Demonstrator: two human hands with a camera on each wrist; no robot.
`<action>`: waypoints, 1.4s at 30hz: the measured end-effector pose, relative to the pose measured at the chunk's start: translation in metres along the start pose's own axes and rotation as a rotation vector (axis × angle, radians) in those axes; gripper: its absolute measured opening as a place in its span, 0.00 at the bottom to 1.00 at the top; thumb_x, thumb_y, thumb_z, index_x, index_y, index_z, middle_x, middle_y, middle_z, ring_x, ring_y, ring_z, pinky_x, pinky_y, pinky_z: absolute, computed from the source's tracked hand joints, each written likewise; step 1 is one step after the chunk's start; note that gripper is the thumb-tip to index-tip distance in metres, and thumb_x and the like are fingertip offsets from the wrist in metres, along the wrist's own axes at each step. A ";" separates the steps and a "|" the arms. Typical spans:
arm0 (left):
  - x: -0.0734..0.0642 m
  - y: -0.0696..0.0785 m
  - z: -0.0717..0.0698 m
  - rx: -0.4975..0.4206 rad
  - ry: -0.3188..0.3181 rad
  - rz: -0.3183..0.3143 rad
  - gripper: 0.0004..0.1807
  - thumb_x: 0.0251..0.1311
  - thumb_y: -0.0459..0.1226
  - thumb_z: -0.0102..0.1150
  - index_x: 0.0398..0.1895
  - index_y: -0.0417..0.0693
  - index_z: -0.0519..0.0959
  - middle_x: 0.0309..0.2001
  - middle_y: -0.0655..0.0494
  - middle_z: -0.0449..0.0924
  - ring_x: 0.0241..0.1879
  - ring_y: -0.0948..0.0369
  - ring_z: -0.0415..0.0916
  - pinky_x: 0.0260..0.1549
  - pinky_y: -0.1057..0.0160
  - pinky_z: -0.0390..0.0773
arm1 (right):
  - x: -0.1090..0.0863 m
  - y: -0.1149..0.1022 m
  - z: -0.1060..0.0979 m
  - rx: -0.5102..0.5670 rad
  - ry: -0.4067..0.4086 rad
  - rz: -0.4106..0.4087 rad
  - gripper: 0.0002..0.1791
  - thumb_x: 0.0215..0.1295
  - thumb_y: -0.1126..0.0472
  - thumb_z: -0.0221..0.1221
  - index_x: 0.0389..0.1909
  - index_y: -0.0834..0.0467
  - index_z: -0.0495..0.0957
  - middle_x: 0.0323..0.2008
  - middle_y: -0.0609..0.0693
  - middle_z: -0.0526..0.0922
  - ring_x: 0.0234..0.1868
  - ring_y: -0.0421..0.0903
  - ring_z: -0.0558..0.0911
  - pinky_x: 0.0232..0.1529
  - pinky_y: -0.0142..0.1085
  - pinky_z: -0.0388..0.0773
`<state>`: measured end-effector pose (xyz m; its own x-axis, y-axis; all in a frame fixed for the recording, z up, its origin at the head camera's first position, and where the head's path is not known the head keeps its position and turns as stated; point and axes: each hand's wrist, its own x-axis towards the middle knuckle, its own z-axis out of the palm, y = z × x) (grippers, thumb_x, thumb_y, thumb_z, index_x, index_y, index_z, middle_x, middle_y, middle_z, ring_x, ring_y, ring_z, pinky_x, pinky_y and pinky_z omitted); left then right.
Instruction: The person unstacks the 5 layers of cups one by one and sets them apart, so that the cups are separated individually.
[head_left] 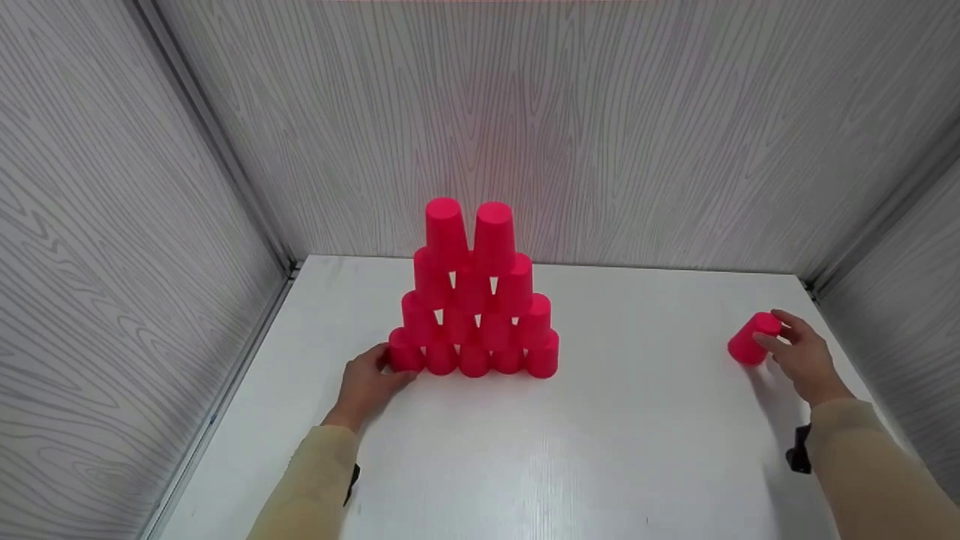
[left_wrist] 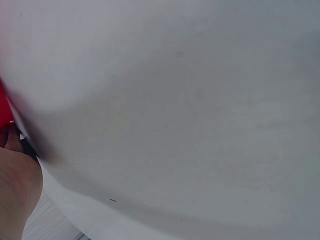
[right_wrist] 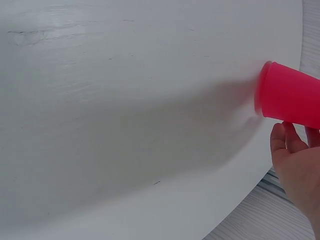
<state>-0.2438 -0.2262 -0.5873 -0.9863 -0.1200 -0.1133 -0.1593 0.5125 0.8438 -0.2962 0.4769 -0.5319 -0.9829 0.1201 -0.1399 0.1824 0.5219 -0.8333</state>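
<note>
A pyramid of upside-down red plastic cups (head_left: 474,358) stands on the white table, several in the bottom row, narrowing upward to two cups (head_left: 493,236) on top. My left hand (head_left: 371,382) holds the bottom-left cup (head_left: 406,351), thumb along its front and fingers round its outer side. In the left wrist view only a sliver of that red cup (left_wrist: 4,107) shows at the edge. Far to the right, my right hand (head_left: 806,360) grips a single upside-down cup (head_left: 752,341) near its base. Its rim is right at the tabletop in the right wrist view.
The white table (head_left: 637,435) runs back to a grey wood-grain panel (head_left: 637,135). A similar panel (head_left: 90,262) rises at the left and another (head_left: 922,300) at the right, near the right hand. The table's right edge lies close beyond that hand.
</note>
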 end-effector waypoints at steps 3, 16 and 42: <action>0.000 0.000 0.000 -0.006 0.001 -0.004 0.45 0.54 0.44 0.84 0.75 0.53 0.72 0.67 0.55 0.77 0.68 0.50 0.72 0.61 0.51 0.81 | 0.000 0.001 0.002 -0.004 -0.001 0.003 0.46 0.81 0.45 0.56 0.86 0.59 0.43 0.81 0.73 0.48 0.79 0.75 0.55 0.68 0.45 0.73; 0.003 0.000 0.003 -0.007 -0.015 -0.003 0.45 0.55 0.44 0.83 0.76 0.52 0.71 0.68 0.53 0.77 0.69 0.49 0.72 0.62 0.50 0.81 | -0.006 0.007 0.000 -0.011 0.007 -0.014 0.47 0.81 0.46 0.56 0.85 0.61 0.42 0.80 0.75 0.49 0.78 0.76 0.56 0.62 0.40 0.77; 0.008 -0.002 0.006 0.007 -0.026 0.030 0.44 0.55 0.45 0.83 0.74 0.52 0.72 0.66 0.53 0.78 0.66 0.49 0.74 0.61 0.51 0.82 | -0.023 -0.184 0.021 -0.026 -0.013 -0.385 0.37 0.79 0.48 0.61 0.84 0.45 0.59 0.77 0.55 0.68 0.77 0.57 0.68 0.61 0.23 0.74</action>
<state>-0.2519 -0.2228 -0.5930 -0.9914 -0.0821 -0.1020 -0.1300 0.5214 0.8433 -0.3081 0.3608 -0.3869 -0.9798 -0.0988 0.1736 -0.1992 0.5480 -0.8124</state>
